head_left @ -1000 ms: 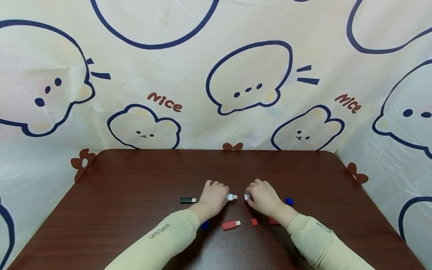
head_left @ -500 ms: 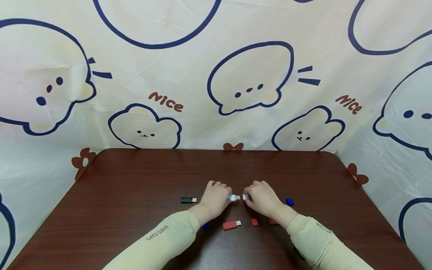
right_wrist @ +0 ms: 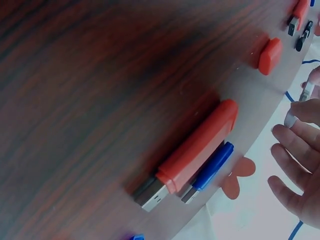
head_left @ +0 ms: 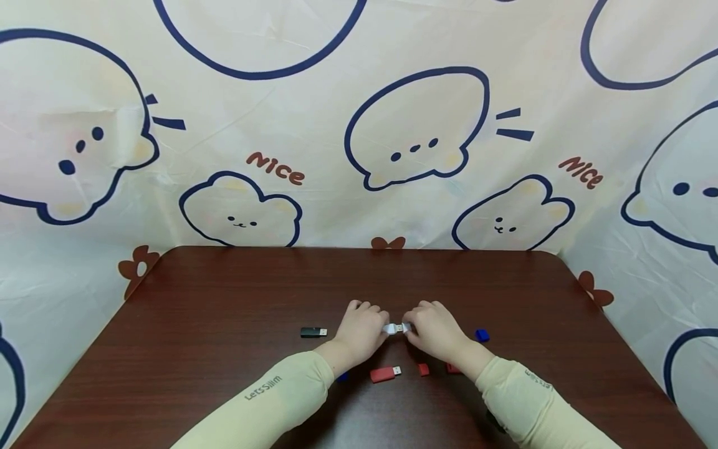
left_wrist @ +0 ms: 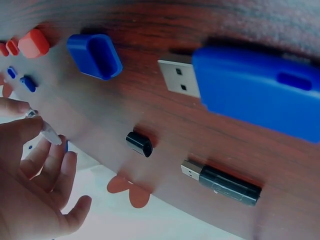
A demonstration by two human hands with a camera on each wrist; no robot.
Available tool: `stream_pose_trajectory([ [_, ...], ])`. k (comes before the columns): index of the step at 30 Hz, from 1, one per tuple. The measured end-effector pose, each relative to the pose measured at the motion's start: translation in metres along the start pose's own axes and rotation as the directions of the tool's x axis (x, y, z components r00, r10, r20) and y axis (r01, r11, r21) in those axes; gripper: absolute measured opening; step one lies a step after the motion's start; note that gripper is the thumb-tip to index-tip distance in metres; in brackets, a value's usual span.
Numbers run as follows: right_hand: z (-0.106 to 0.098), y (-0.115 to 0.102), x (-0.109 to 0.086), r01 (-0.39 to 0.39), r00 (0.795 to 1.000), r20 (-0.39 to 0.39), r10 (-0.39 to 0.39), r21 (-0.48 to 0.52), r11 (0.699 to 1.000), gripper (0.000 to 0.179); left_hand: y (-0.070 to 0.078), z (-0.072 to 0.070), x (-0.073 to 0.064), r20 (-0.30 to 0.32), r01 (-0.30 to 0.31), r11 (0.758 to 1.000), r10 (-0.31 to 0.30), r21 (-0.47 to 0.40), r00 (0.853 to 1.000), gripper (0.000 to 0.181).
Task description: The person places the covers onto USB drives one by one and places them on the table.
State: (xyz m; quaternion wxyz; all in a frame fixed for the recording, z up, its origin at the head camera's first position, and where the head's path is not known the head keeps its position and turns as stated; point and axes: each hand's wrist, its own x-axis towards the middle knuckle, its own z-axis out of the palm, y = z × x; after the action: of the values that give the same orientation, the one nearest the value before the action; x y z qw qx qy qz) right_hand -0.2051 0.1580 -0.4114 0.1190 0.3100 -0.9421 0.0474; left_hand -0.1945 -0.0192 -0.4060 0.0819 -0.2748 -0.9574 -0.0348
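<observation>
Above the middle of the table, in the head view, my left hand (head_left: 361, 330) pinches a white USB flash drive (head_left: 388, 328), its metal plug pointing right. My right hand (head_left: 439, 330) faces it and pinches a small white cap (head_left: 406, 327) between thumb and forefinger. The plug's tip is right at the cap's mouth. In the left wrist view the white drive's body (left_wrist: 50, 134) shows between thumb and fingers, while the other fingers are loosely bent. The right wrist view shows the white cap (right_wrist: 290, 119) at my right fingertips. Fingers hide part of both pieces.
A black USB drive (head_left: 311, 333) lies left of my hands, its black cap (left_wrist: 139, 144) nearby. Nearer me are a red drive (head_left: 383, 375), a red cap (head_left: 423, 370) and a blue drive (left_wrist: 260, 90). Another red drive (right_wrist: 200, 145) lies beside a blue drive (right_wrist: 214, 165) on the right.
My left hand has moved right with the white drive, and my right hand slightly left with the cap. The gap between plug and cap has closed.
</observation>
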Motion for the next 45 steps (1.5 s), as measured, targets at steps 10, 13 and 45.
stream_pose_trajectory([
  [10, -0.004, -0.0013, 0.0013, -0.005, 1.0, 0.007, 0.005, 0.048, 0.999, 0.008, -0.0011, -0.0014, -0.0002, 0.018, 0.001, 1.0, 0.0, -0.015, 1.0, 0.012],
  [13, -0.0045, -0.0026, 0.0015, -0.005, 1.0, 0.013, 0.004, 0.074, 0.997, 0.008, -0.0008, -0.0013, 0.0, 0.016, -0.007, 1.0, 0.007, -0.015, 1.0, 0.012],
  [45, -0.0098, 0.0004, 0.0052, -0.393, 0.919, 0.269, 0.287, 0.607, 0.691, 0.009, -0.0016, 0.0004, -0.0015, -0.081, -0.04, 0.999, 0.041, 0.017, 0.996, 0.012],
])
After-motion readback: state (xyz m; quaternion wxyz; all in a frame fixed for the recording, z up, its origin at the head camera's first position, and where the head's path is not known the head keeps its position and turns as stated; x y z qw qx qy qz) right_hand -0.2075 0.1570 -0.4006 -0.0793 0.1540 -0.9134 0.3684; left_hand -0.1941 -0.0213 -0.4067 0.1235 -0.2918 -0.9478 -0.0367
